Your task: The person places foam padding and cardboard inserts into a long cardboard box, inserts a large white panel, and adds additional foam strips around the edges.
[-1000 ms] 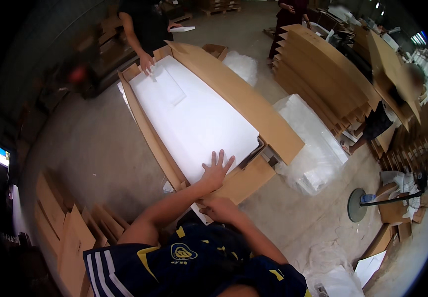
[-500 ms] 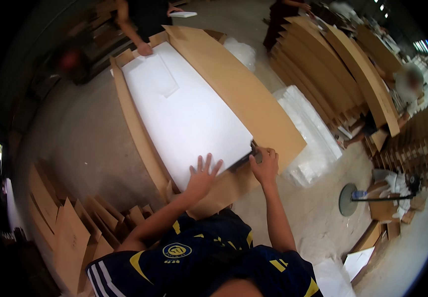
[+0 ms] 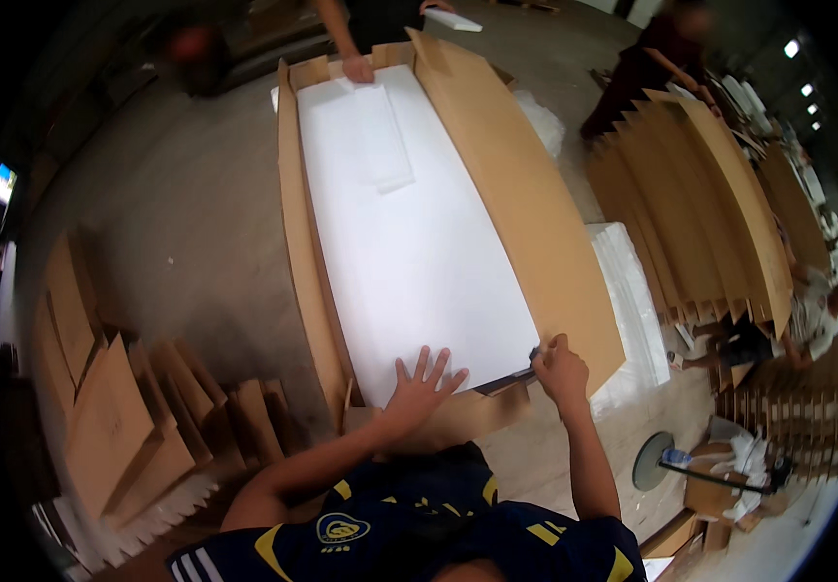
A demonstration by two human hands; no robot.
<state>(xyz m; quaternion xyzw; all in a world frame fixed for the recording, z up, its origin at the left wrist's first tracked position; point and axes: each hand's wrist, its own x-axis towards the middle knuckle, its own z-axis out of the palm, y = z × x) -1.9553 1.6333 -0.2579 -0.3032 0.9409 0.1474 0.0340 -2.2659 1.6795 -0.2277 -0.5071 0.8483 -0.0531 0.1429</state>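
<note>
Head view shows nearest a dark blue jersey (image 3: 390, 548) with a yellow crest (image 3: 343, 529); its lettering is too small to read. The left hand (image 3: 420, 393) lies with fingers spread on the near end of a white panel (image 3: 409, 262). The right hand (image 3: 562, 371) has its grip bent at the panel's near right corner, beside a dark strip (image 3: 506, 381); whether it pinches this, I cannot tell. The panel lies inside an open cardboard carton (image 3: 526, 194), its long axis pointing away, slightly leftward. Farthest is a co-worker's hand (image 3: 358, 70).
</note>
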